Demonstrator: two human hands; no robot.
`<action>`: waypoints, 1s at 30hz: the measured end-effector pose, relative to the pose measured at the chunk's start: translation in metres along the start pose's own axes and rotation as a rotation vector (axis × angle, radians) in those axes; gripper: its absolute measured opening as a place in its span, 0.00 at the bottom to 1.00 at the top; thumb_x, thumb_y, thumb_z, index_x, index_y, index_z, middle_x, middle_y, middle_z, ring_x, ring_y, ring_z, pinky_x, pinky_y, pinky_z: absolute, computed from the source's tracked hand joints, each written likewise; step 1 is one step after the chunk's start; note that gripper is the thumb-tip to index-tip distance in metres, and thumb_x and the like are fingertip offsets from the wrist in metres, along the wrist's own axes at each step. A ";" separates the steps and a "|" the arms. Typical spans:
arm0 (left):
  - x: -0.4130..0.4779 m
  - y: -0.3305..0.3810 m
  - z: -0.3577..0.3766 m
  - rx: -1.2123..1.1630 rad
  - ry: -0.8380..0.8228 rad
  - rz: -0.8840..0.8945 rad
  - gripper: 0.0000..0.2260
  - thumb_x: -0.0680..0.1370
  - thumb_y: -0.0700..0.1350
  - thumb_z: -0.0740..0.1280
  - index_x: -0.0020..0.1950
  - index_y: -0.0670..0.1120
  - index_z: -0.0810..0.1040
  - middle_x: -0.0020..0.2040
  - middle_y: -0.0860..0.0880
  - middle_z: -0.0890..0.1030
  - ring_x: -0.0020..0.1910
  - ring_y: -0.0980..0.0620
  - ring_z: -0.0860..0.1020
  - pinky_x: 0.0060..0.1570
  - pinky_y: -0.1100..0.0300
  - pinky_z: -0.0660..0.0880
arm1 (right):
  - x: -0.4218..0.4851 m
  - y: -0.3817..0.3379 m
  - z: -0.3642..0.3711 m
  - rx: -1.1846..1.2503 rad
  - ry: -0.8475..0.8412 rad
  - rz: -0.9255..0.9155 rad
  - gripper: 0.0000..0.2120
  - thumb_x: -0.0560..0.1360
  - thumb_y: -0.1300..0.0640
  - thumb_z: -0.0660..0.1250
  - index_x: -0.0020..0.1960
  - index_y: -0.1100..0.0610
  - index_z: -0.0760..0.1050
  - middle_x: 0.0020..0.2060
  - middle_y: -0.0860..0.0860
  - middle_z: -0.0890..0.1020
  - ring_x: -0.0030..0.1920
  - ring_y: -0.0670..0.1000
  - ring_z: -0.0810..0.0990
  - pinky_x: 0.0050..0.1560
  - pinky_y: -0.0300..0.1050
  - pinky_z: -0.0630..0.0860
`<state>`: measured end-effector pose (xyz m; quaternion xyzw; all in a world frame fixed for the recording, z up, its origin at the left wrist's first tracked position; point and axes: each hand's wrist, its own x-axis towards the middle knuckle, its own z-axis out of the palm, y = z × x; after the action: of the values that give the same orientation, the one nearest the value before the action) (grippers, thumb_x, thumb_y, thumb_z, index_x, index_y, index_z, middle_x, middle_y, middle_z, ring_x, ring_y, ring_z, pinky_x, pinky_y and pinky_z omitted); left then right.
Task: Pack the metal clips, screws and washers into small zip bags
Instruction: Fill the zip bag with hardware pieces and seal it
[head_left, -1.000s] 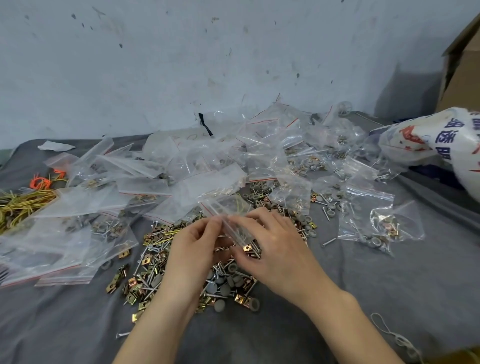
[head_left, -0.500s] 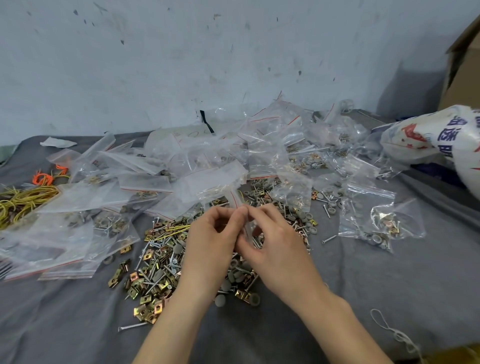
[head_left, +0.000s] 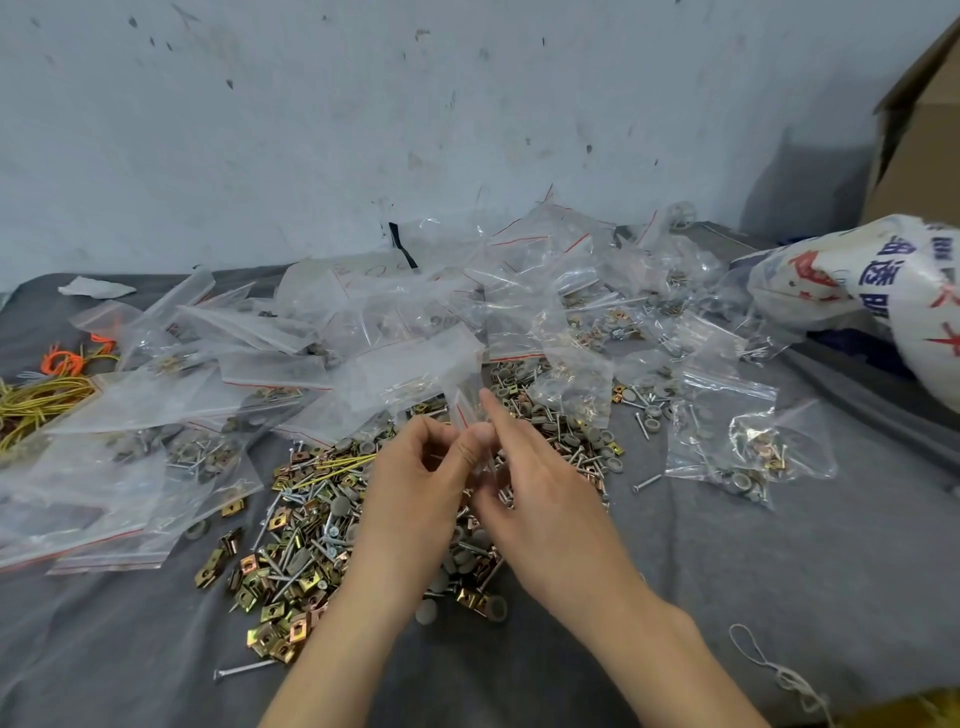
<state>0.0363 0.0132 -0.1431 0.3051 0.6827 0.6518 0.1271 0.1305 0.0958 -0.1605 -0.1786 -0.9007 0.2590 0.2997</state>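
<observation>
Fingers (head_left: 471, 448) on both sides are busy with one small zip bag (head_left: 466, 410): the left hand (head_left: 415, 493) pinches it between thumb and curled forefinger, and the right hand (head_left: 545, 504) nips it from the other side with its index finger sticking up along the plastic. The bag stands upright between them, just above the loose heap. It's clear and a bit blurry, so I can't tell if anything's in it.

Right under the hands on the grey-covered bench (head_left: 779, 571) is the mess: brassy clips (head_left: 275, 613), screws (head_left: 244, 670) and round grey washers (head_left: 427, 613) all mixed together. Behind that is a big drift of filled bags (head_left: 363, 338) with red zip lines, plus one more filled bag (head_left: 727, 447) off to the right by itself.

Far left there's a bundle of yellow wire (head_left: 31, 405). On the right, a white printed sack (head_left: 883, 291) sits in front of a cardboard box (head_left: 924, 130).
</observation>
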 end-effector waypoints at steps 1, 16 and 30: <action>0.000 -0.001 0.002 0.029 -0.004 0.018 0.14 0.70 0.57 0.71 0.40 0.46 0.78 0.35 0.48 0.82 0.34 0.54 0.79 0.36 0.55 0.77 | -0.001 -0.002 0.001 -0.026 0.020 0.000 0.34 0.79 0.56 0.64 0.82 0.47 0.55 0.71 0.46 0.74 0.64 0.48 0.74 0.60 0.51 0.75; 0.004 -0.007 0.006 0.121 0.010 0.013 0.05 0.82 0.44 0.64 0.49 0.48 0.79 0.40 0.50 0.83 0.39 0.59 0.80 0.36 0.67 0.74 | -0.005 -0.009 0.001 0.000 0.257 -0.091 0.10 0.80 0.48 0.59 0.58 0.46 0.76 0.51 0.40 0.78 0.44 0.40 0.78 0.41 0.41 0.75; 0.009 0.001 -0.012 0.120 -0.540 0.062 0.08 0.79 0.53 0.66 0.55 0.55 0.83 0.46 0.52 0.86 0.47 0.53 0.84 0.47 0.58 0.80 | 0.001 0.029 -0.013 -0.376 -0.038 -0.339 0.54 0.72 0.43 0.68 0.81 0.50 0.33 0.82 0.53 0.49 0.82 0.56 0.45 0.80 0.63 0.49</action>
<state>0.0232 0.0087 -0.1390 0.4954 0.6518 0.5089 0.2658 0.1425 0.1242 -0.1675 -0.0729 -0.9556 0.0362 0.2833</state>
